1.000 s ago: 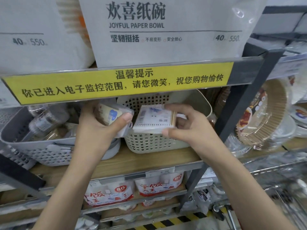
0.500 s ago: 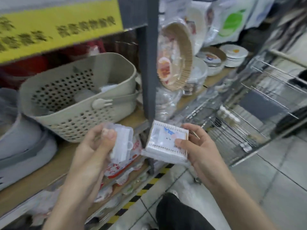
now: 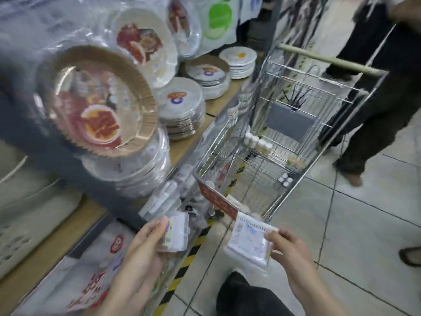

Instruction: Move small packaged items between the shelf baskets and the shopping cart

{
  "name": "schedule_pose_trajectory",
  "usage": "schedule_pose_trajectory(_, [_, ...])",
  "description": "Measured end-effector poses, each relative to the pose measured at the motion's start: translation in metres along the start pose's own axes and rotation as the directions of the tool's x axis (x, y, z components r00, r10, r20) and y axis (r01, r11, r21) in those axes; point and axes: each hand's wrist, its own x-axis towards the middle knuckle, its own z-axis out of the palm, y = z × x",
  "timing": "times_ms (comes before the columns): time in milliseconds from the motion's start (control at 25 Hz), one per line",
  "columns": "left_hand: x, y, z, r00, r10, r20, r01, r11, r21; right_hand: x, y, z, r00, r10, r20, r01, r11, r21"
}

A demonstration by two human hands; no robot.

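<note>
So the person has swung away from the shelf baskets. A second ago both hands were up at the perforated baskets under the yellow sign; now the view faces the chrome wire shopping cart [image 3: 280, 142] parked against the shelf end, and the baskets are mostly out of sight.

The left hand [image 3: 145, 245] grips a small clear plastic hinged box [image 3: 176, 233], thumb on the front face and fingers curled behind it. The right hand [image 3: 288, 249] pinches a flat white plastic-wrapped packet with a blue-printed label [image 3: 249, 241] by its right edge, thumb on top. Both items are off the shelf, low in front of the body, just short of the cart's near end and its red sign plate [image 3: 217, 201].

The cart has a few small white-capped bottles [image 3: 257, 142] inside already. The frame is pretty smeared, so it's hard to say what's in the packet, maybe cotton swabs.

Probably this is the carry leg: picked, turned, with the drop into the cart next. Someone in dark trousers [image 3: 376, 106] stands by the cart handle, well clear of the hands.
</note>
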Motion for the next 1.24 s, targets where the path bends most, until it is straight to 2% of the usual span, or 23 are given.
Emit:
schedule_pose_trajectory(160, [0.043,-0.013,0.054,0.992,-0.121,0.045,0.122,0.992,-0.030,0.051,-0.024,-0.041,0.998,0.001,-0.069,0.001,1.000,0.029])
schedule_pose_trajectory(320, [0.082,-0.021,0.091,0.972,-0.237,0.008,0.236,0.966,-0.101,0.090,-0.045,-0.066,0.999,0.011,-0.050,-0.009,0.999,0.033])
schedule_pose_trajectory(480, [0.111,-0.022,0.112,0.952,-0.306,-0.022,0.303,0.949,-0.089,0.118,-0.055,-0.075,0.999,0.029,-0.032,-0.028,0.999,0.019])
schedule_pose_trajectory(640, [0.150,-0.017,0.123,0.925,-0.379,-0.023,0.378,0.925,-0.047,0.148,-0.066,-0.065,0.997,0.047,-0.057,-0.042,0.996,0.078])
schedule_pose_trajectory(760, [0.186,-0.009,0.134,0.895,-0.444,-0.029,0.443,0.895,-0.048,0.171,-0.075,-0.050,0.993,0.040,-0.110,-0.035,0.998,0.047])
schedule_pose_trajectory(1000, [0.259,-0.003,0.172,0.908,-0.415,-0.052,0.414,0.910,-0.040,0.241,-0.070,-0.010,0.985,0.101,-0.139,-0.102,0.995,-0.003])
schedule_pose_trajectory(1120, [0.289,-0.014,0.179,0.891,-0.445,-0.088,0.448,0.894,0.013,0.283,-0.057,0.010,0.981,0.158,-0.110,-0.163,0.986,-0.036])
schedule_pose_trajectory(1240, [0.317,-0.029,0.176,0.869,-0.478,-0.126,0.486,0.873,0.035,0.325,-0.041,0.025,0.969,0.205,-0.139,-0.215,0.975,-0.058])
